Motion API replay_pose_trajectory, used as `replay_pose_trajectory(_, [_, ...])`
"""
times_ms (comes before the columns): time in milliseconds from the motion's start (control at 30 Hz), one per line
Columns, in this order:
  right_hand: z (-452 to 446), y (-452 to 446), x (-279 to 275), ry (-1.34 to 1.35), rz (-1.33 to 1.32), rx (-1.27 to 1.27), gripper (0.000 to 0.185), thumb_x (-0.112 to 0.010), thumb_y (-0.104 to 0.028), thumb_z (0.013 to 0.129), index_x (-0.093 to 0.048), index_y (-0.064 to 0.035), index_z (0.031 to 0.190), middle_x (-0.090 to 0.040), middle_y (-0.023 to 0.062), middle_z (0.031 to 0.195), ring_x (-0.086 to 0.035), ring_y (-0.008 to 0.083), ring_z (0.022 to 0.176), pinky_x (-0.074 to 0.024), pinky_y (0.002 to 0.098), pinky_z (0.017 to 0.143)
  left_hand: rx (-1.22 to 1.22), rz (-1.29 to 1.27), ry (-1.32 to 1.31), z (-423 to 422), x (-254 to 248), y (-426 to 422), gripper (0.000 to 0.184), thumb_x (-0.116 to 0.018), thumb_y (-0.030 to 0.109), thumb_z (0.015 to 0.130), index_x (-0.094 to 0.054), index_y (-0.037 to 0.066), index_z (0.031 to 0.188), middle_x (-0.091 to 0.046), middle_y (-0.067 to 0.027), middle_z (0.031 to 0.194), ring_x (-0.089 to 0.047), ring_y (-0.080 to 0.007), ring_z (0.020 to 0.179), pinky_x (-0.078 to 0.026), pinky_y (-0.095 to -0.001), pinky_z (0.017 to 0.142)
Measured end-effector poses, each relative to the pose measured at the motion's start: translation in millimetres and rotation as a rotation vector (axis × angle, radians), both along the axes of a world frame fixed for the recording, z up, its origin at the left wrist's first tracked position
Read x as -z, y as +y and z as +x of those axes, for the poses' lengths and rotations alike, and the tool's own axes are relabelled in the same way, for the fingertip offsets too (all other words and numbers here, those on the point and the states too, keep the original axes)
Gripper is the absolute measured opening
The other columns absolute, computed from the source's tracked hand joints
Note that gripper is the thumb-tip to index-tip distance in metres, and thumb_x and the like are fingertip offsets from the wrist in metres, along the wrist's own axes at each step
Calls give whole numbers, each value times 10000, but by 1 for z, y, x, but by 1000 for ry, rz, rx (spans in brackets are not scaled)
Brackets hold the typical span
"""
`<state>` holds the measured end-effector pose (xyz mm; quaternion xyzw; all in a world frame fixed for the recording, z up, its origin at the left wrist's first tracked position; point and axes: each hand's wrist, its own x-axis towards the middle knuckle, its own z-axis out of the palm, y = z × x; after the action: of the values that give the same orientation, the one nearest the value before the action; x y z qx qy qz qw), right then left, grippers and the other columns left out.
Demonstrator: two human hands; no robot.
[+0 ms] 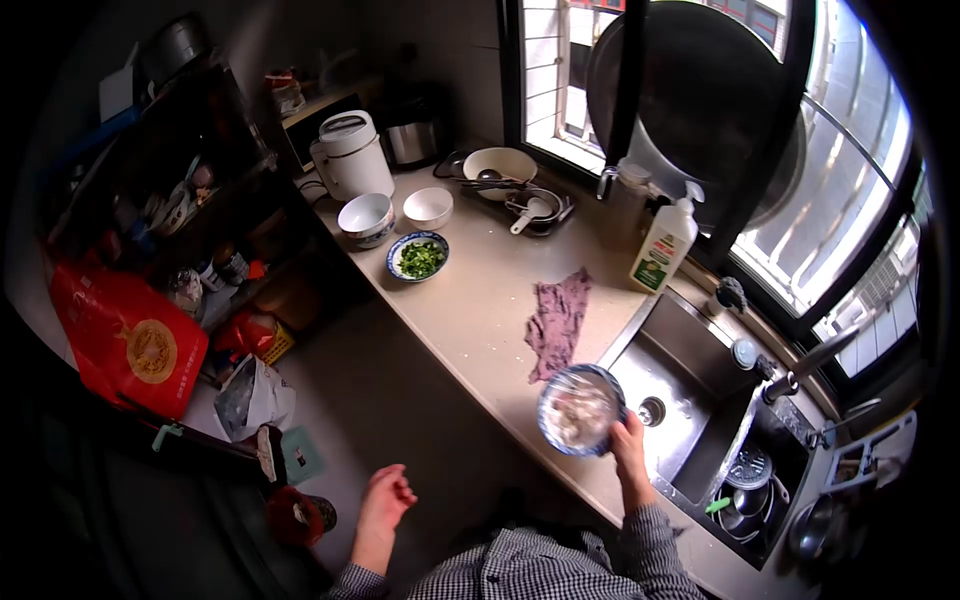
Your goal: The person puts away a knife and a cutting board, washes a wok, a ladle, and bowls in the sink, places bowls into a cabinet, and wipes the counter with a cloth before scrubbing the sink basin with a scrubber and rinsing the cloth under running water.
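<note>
My right hand grips the right rim of a blue-and-white bowl with pale, whitish food in it, near the counter's front edge beside the sink. My left hand is in the air over the floor, away from the counter, its fingers partly curled with nothing visible in them. Just beyond the held bowl lies a crumpled purple cloth. Farther left on the counter, a patterned bowl holds chopped greens, with two pale bowls behind it.
A steel sink with dishes in its right basin is at the right. A white pump bottle stands behind it. Pans and a ladle lie at the back, near a white appliance. Shelves and a red bag are at left.
</note>
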<state>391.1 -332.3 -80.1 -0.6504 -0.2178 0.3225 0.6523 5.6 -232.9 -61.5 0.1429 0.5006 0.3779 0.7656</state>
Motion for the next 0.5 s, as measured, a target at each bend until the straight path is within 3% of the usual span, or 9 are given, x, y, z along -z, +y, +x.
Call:
replay_pose_trajectory(33, [-13, 29, -18, 127, -54, -53, 237, -409, -47, 777, -508, 45, 972, -539, 66, 678, -502, 136, 445, -425, 256, 349, -95, -49, -20, -20, 3, 8, 103, -549, 94, 807, -560, 101, 909, -504, -22, 635, -488, -153, 539, -444, -327, 511])
replay_pose_trajectory(100, [-21, 77, -3, 97, -76, -120, 201, -415, -44, 768, -495, 49, 927, -541, 96, 675, -522, 171, 444, -441, 273, 344, -206, -114, 17, -54, 16, 18, 90, -559, 108, 806, -567, 111, 896, -508, -18, 644, -492, -155, 568, -444, -325, 531])
replay_pose_trajectory(200, [-32, 134, 4, 145, -116, -163, 251, -422, -39, 742, -501, 36, 968, -551, 93, 707, -533, 181, 462, -477, 296, 351, -214, -257, 30, -76, 29, 42, 75, -568, 116, 808, -575, 109, 882, -512, -17, 651, -494, -165, 579, -449, -326, 540])
replay_pose_trajectory(333, [-36, 188, 20, 93, -170, -55, 269, -426, -39, 734, -504, 35, 980, -560, 104, 714, -544, 196, 474, -486, 296, 353, -77, -226, 27, -68, 42, 120, 70, -590, 117, 804, -583, 108, 873, -526, -15, 642, -506, -158, 563, -472, -340, 541])
replay_pose_trajectory(500, [-34, 235, 35, 119, -189, 81, 241, -428, -38, 740, -503, 9, 964, -549, 84, 734, -544, 183, 492, -492, 299, 350, 117, -36, 28, -14, 18, 261, 85, -594, 128, 808, -572, 106, 887, -530, 2, 637, -523, -131, 534, -484, -325, 516])
